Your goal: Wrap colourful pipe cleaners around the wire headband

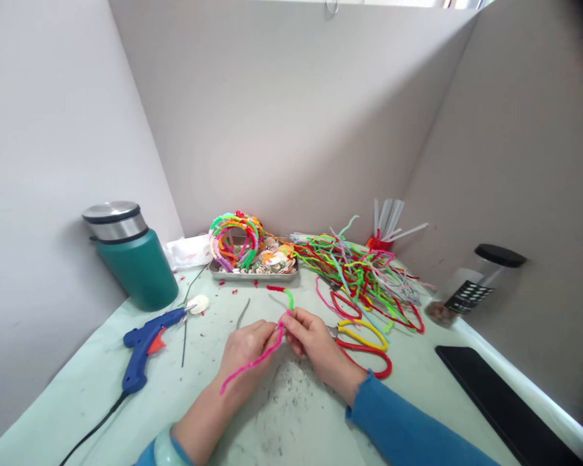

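Observation:
Both my hands meet above the middle of the table, fingertips close together. A bright pink pipe cleaner (256, 364) is pinched between them, its loose end hanging over the back of my left hand (247, 349). At my right hand (313, 340), thumb and forefinger are closed on the pink piece where it meets a green length (290, 299). Beyond the green, a red length (274, 288) points left; whether all the colours are joined is partly hidden by my fingers. Scissors with red and yellow handles (364, 334) lie beside my right hand.
A blue glue gun (143, 343) and green bottle (136, 265) stand left. Behind are a metal tray (255, 276) with coloured rings (236, 239), and a pipe-cleaner heap (364, 272). Right are a second red-handled pair of scissors (346, 304), a jar (471, 285) and a black slab (500, 401).

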{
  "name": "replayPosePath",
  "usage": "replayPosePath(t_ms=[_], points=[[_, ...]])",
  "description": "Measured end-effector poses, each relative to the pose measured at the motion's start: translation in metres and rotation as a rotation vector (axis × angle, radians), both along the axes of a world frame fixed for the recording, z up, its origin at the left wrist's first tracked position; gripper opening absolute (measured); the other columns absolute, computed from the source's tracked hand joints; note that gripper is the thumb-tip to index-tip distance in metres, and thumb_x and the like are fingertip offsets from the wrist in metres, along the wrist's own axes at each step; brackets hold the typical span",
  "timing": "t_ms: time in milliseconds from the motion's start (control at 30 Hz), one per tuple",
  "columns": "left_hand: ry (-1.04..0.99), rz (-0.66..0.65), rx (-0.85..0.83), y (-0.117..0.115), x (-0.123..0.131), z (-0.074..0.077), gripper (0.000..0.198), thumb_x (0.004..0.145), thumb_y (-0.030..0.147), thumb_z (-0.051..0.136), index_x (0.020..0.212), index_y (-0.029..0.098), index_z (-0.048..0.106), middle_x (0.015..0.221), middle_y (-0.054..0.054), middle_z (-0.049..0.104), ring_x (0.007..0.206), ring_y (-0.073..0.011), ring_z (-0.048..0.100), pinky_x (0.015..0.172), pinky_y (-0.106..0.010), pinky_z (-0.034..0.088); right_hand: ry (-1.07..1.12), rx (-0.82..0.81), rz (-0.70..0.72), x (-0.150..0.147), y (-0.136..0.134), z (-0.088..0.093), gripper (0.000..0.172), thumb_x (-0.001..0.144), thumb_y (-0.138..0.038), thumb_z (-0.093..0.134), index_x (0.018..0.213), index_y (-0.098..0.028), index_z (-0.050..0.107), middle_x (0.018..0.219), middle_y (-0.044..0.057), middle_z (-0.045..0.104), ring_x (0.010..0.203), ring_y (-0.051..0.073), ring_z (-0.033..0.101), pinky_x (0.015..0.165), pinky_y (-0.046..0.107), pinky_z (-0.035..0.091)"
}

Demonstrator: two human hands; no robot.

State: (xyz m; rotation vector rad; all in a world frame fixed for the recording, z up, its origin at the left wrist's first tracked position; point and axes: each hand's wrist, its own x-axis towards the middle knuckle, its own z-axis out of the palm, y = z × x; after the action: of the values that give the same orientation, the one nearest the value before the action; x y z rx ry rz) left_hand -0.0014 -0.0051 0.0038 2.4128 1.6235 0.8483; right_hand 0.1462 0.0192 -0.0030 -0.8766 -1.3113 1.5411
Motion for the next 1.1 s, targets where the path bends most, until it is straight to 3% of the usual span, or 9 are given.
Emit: replayPosePath(t_ms=[267, 600, 833, 933, 1100], points=[[0.098, -0.049, -0.058, 0.002, 0.0, 0.0, 0.034, 0.091, 0.03, 0.031, 0.072, 0.019, 0.057, 0.067, -0.001, 0.061, 0.058, -0.012, 0.056, 0.054, -0.021, 0.035, 0.005, -0.04, 0.003, 0.0, 0.0, 0.001, 0.03, 0.075, -0.042, 0.059, 0.063, -0.018, 0.046, 0.047, -0.008, 0.041, 0.039, 0.005, 0.031, 0.039, 0.021, 0.02], [-0.118, -0.072, -0.153, -0.003, 0.004, 0.01, 0.044, 0.092, 0.031, 0.027, 0.072, 0.02, 0.065, 0.069, -0.002, 0.068, 0.062, -0.0143, 0.06, 0.059, -0.022, 0.039, 0.001, -0.021, 0.02, 0.0, 0.0, 0.0, 0.026, 0.077, -0.039, 0.057, 0.066, -0.016, 0.049, 0.051, -0.006, 0.044, 0.04, 0.005, 0.032, 0.039, 0.02, 0.019], [-0.311, -0.025, -0.293, 0.0, 0.002, 0.009, 0.051, 0.09, 0.036, 0.029, 0.06, 0.019, 0.066, 0.05, 0.002, 0.058, 0.05, -0.0108, 0.052, 0.047, -0.02, 0.032, 0.022, 0.019, 0.082, 0.001, -0.001, -0.003, 0.025, 0.079, -0.039, 0.055, 0.069, -0.016, 0.05, 0.051, -0.005, 0.047, 0.041, 0.005, 0.031, 0.041, 0.021, 0.02], [-0.305, -0.002, -0.238, 0.0, 0.002, 0.006, 0.047, 0.09, 0.036, 0.031, 0.062, 0.018, 0.065, 0.051, 0.002, 0.057, 0.05, -0.0109, 0.051, 0.049, -0.02, 0.033, 0.04, 0.008, 0.052, 0.0, 0.0, -0.004, 0.026, 0.079, -0.039, 0.056, 0.068, -0.016, 0.05, 0.049, -0.006, 0.044, 0.041, 0.005, 0.031, 0.04, 0.02, 0.02], [-0.33, 0.014, 0.038, 0.003, 0.001, 0.002, 0.024, 0.085, 0.031, 0.046, 0.073, 0.016, 0.061, 0.065, -0.001, 0.06, 0.057, -0.0113, 0.052, 0.056, -0.021, 0.04, 0.153, -0.081, -0.02, 0.001, 0.004, -0.008, 0.028, 0.076, -0.041, 0.059, 0.066, -0.017, 0.047, 0.052, -0.007, 0.043, 0.039, 0.004, 0.031, 0.038, 0.019, 0.019]])
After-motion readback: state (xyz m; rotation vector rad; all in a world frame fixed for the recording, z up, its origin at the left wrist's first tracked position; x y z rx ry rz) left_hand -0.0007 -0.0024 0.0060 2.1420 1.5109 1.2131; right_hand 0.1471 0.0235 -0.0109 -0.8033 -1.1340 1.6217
